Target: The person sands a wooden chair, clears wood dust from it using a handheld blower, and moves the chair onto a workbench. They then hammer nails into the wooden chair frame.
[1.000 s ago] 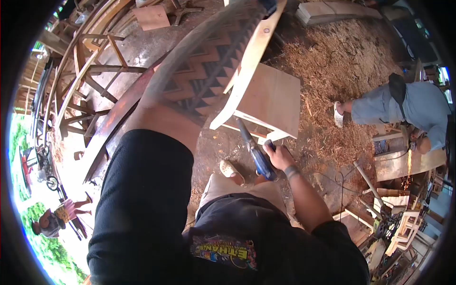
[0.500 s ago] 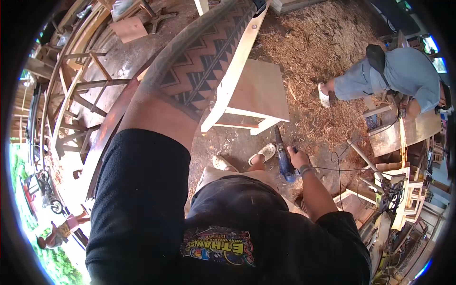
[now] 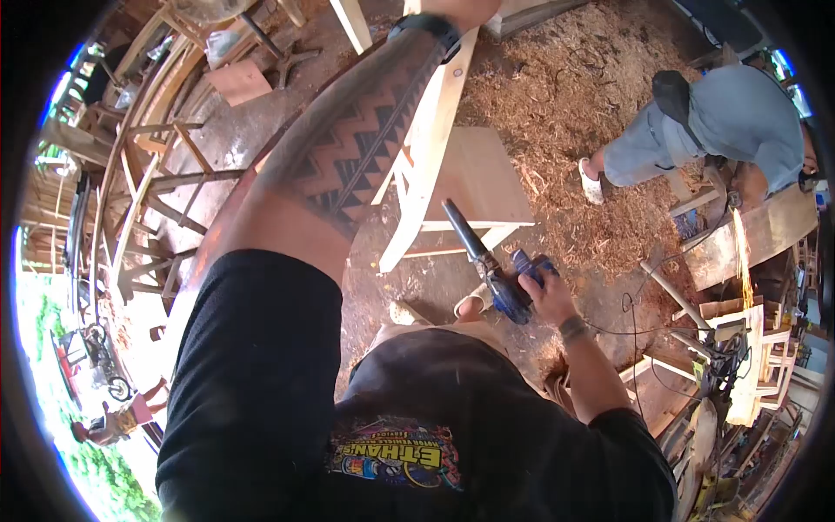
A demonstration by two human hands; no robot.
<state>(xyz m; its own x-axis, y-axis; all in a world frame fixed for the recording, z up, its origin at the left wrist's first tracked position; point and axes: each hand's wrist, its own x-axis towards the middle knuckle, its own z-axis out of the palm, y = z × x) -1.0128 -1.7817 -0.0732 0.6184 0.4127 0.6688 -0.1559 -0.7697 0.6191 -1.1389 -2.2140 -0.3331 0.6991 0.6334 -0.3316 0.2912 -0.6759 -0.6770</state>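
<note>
My right hand (image 3: 552,298) is wrapped round the handle of a blue blower (image 3: 504,291) with a long dark nozzle, which points up and to the left. Just past the nozzle tip stands a pale wooden chair (image 3: 483,174), its long back post rising toward the top of the view. My left arm, patterned on the forearm and banded at the wrist, stretches along that post. At the top edge my left hand (image 3: 470,10) is cut off beside the post's upper end, and its fingers are hidden.
Wood shavings (image 3: 557,113) cover the floor beyond the chair. At right a bent-over co-worker (image 3: 739,117) works where sparks (image 3: 744,261) fly. Curved wooden frames (image 3: 130,191) stand at left. A cable (image 3: 635,331) trails near my right arm. Far left, another person (image 3: 109,426) is outside.
My right hand has lifted the blower, and its nozzle has swung left across the chair's lower edge. More of my left wrist and hand shows at the top.
</note>
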